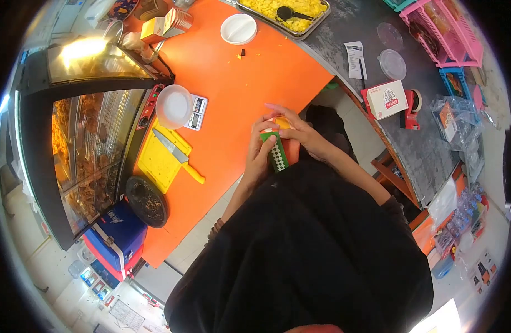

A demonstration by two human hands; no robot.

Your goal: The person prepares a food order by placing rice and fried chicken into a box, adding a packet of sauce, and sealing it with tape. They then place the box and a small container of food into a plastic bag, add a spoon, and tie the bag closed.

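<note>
Close to my body, at the edge of the orange table, both hands are on a small green-and-orange box [279,157]. Its green side carries a white diamond pattern. My left hand [258,155] is closed around the left side, thumb lying on the green panel. From the right, my right hand [305,135] grips the top, where yellow-orange card shows between the fingers. The underside of the box is hidden. A yellow cutting board [155,161] with a knife [169,145] on it lies to the left of my hands.
The orange table [238,83] bears a scale [196,114], a clear tub [175,106], a white bowl [238,29] and a stone mortar [146,201]. A heated food cabinet [94,139] stands left. A tray of yellow food [320,22] and a white-red box [386,100] sit on the grey counter.
</note>
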